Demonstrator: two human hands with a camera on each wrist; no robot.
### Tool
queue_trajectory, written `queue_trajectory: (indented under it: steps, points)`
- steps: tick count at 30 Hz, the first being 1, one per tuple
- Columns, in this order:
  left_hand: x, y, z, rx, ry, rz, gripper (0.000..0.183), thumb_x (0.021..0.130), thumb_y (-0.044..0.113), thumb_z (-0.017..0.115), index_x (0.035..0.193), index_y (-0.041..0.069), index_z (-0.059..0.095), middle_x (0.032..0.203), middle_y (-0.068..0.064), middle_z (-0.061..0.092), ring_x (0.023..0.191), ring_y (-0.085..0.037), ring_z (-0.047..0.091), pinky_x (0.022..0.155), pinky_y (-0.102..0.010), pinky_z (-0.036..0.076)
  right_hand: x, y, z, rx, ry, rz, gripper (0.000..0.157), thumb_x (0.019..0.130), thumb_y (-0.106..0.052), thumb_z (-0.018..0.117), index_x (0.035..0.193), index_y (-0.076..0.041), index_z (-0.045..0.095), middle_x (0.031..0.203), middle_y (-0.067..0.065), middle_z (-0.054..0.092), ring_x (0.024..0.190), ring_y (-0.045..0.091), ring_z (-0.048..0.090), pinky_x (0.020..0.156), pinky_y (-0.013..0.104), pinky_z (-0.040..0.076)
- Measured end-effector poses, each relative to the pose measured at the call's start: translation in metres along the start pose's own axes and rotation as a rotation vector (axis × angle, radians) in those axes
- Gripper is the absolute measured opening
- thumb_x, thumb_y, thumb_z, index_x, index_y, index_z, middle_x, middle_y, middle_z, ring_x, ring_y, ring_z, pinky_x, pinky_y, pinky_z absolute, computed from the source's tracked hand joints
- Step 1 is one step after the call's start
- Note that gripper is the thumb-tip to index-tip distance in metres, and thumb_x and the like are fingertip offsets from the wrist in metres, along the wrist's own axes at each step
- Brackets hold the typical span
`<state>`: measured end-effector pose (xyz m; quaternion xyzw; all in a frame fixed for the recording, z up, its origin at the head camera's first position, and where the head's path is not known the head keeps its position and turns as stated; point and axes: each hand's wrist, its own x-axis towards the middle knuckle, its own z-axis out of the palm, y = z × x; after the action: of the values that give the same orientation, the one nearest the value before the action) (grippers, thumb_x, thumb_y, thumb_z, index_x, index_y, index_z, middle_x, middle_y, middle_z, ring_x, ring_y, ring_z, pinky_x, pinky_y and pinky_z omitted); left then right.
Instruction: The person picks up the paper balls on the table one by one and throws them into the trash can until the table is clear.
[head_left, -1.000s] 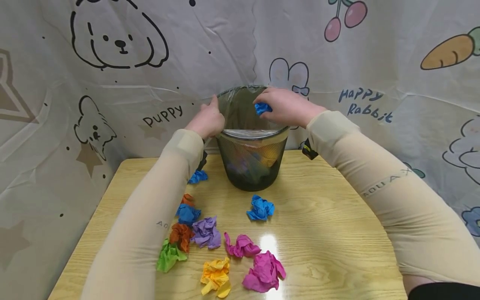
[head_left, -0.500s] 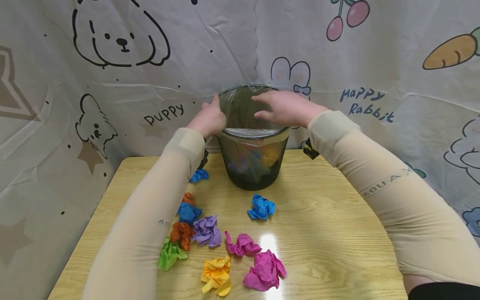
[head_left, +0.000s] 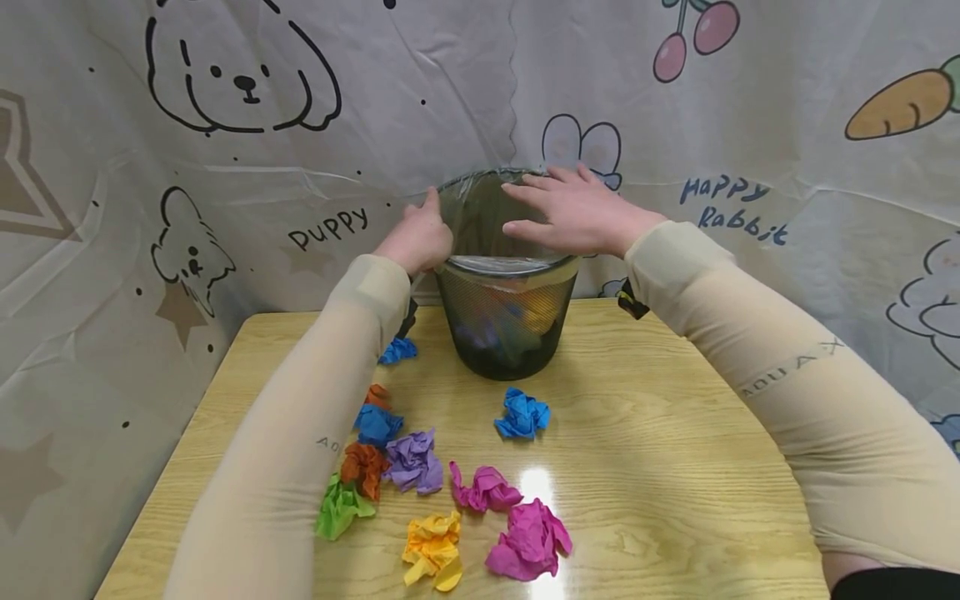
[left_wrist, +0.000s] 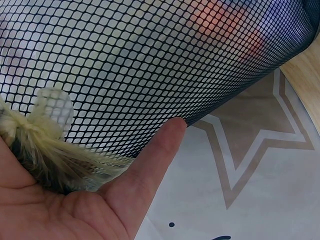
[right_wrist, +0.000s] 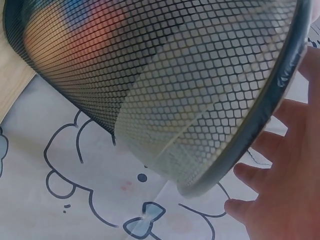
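Observation:
A black mesh wastebasket (head_left: pixel 504 342), lined with a clear plastic bag (head_left: pixel 480 204), stands at the back of the table with crumpled paper inside. My left hand (head_left: pixel 417 237) holds its left rim, where the left wrist view shows the bag's gathered, yellowish knot (left_wrist: pixel 42 137) beside the palm. The thumb (left_wrist: pixel 160 155) of that hand lies along the outside of the mesh. Over the right rim, my right hand (head_left: pixel 581 212) has its fingers spread and holds nothing. In the right wrist view its fingertips (right_wrist: pixel 247 175) show just past the rim (right_wrist: pixel 272 110).
On the table (head_left: pixel 660 467) lie several crumpled paper balls: a blue one (head_left: pixel 522 414) before the basket, a purple one (head_left: pixel 415 462), a green one (head_left: pixel 342 507), a yellow one (head_left: pixel 432 550) and a pink one (head_left: pixel 530 540). A printed curtain (head_left: pixel 285 167) hangs close behind.
My right hand let go of a blue paper ball over the basket, and its fingers spread out. It then shifted slightly to the right. The left hand stayed at the rim.

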<state>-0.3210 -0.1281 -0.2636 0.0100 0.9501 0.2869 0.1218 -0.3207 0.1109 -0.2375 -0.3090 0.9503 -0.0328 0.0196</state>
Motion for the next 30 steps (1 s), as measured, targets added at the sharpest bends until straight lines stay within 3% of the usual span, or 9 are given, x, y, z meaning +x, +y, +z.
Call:
queue_trajectory:
  steps: [19,30]
  points:
    - [0.001,0.001,-0.002,0.006,-0.013,-0.004,0.079,0.101,0.006,0.027,0.16,0.02,-0.023,0.165,-0.029,-0.009,0.052,-0.014,0.026,0.052,-0.031,0.039,-0.043,-0.003,0.005,-0.049,0.039,-0.094,0.077,0.101,-0.072,0.028,0.166,-0.035,0.009,0.172,0.003,0.004,0.156,0.035,-0.003,0.12,0.06,-0.007]
    - [0.001,0.0,-0.001,0.001,-0.014,-0.005,0.08,0.101,0.006,0.027,0.16,0.021,-0.025,0.166,-0.029,-0.009,0.051,-0.013,0.027,0.054,-0.032,0.041,-0.073,-0.012,0.018,-0.067,0.084,-0.209,0.075,0.103,-0.068,0.032,0.166,-0.034,0.009,0.172,0.001,0.0,0.156,0.03,-0.007,0.122,0.056,-0.004]
